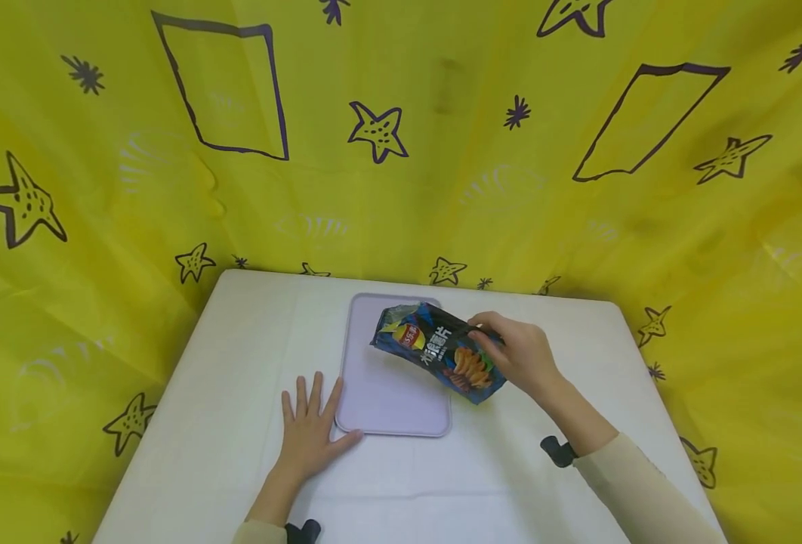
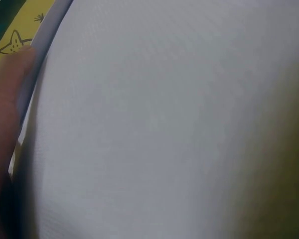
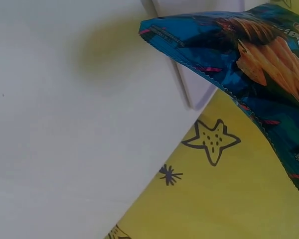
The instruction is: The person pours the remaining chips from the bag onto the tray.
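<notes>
In the head view a blue and black bag of potato chips (image 1: 442, 353) hangs tilted over the right part of a pale lilac tray (image 1: 390, 408). My right hand (image 1: 525, 353) pinches the bag by its upper right edge, thumb on the near side. The right wrist view shows the bag's crimped seam (image 3: 204, 74), with that hand out of frame. Fingers spread, my left hand (image 1: 306, 442) lies at the tray's near left corner, its thumb along the front rim. Part of that left hand (image 2: 7, 84) shows beside the tray rim in the left wrist view.
The tray lies on a white table (image 1: 238, 355). A yellow curtain (image 1: 442, 204) with drawn stars and shapes surrounds the table at the back and sides. Dark straps (image 1: 559, 452) sit at both wrists, below light sleeves (image 1: 639, 483).
</notes>
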### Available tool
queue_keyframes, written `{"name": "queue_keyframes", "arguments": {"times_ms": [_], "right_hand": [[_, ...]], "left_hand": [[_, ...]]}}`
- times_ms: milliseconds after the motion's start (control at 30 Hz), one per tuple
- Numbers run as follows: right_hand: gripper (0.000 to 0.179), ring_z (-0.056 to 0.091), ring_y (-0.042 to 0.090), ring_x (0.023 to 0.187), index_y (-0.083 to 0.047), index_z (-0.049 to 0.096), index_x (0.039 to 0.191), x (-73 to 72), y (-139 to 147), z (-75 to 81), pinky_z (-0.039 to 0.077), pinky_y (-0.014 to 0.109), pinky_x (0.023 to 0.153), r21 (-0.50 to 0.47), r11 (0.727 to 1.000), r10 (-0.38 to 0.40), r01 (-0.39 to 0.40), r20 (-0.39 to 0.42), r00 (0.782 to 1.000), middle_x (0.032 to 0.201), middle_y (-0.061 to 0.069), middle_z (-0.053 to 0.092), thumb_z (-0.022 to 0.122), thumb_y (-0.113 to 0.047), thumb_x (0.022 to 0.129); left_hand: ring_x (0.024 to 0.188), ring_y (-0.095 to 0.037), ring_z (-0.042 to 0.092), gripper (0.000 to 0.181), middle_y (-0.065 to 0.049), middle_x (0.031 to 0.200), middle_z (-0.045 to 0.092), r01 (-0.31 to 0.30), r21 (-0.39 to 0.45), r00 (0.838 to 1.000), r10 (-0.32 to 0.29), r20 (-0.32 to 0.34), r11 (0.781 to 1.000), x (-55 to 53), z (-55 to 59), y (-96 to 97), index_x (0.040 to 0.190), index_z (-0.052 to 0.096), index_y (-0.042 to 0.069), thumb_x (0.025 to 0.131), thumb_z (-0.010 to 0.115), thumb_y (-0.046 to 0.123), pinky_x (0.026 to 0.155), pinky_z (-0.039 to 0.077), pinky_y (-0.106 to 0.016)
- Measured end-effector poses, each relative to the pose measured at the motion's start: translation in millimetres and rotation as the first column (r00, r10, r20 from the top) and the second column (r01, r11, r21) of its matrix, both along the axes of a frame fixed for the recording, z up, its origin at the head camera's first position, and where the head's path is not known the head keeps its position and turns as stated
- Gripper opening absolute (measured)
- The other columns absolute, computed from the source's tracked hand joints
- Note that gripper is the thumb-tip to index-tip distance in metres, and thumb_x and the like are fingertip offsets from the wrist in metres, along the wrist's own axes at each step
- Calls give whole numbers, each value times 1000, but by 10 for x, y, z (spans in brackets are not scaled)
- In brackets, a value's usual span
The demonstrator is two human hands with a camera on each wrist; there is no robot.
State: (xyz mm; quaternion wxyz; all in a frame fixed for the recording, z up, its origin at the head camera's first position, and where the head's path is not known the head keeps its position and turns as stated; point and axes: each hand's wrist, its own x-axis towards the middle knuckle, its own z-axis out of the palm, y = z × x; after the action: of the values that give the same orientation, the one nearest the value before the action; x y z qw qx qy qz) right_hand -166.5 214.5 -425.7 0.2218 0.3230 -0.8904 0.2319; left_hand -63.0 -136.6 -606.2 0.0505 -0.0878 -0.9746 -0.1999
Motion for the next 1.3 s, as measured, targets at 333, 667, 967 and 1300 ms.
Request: {"name": "queue_keyframes", "arguments": {"times_ms": [333,667,967,1300], "right_hand": [[20,71,11,68,-19,72,105,-97,-92,140,52,29,53,132,990,59,-58,-5,998,92,-4,77,78,-19,86],[18,62,6,56,-22,71,106,-187,-161,243,39,22,44,216,968,136,-130,-11,991,85,-8,76,75,-20,89],[16,64,10,55,-22,72,107,-199,-249,399,41,24,44,301,941,159,-156,16,987,85,-5,77,73,-20,90],[15,56,7,52,-24,75,106,-240,-319,582,35,19,42,393,906,149,-160,57,987,77,-7,74,74,-23,91]], "left_hand": [[149,-54,5,99,-24,164,17,-6,7,1000,6,-15,1000,4,17,7,157,33,16,79,66,69,114,-2,-72],[148,-55,7,99,-25,163,19,-1,2,999,1,-38,1000,3,4,7,156,34,16,80,65,69,114,-1,-72],[149,-52,4,100,-23,164,16,-5,-28,1000,5,-11,1000,13,13,2,158,31,18,79,66,69,114,0,-72],[150,-52,6,100,-22,164,18,-6,-41,1000,5,-22,999,7,16,6,157,32,18,78,66,70,114,2,-73]]}}
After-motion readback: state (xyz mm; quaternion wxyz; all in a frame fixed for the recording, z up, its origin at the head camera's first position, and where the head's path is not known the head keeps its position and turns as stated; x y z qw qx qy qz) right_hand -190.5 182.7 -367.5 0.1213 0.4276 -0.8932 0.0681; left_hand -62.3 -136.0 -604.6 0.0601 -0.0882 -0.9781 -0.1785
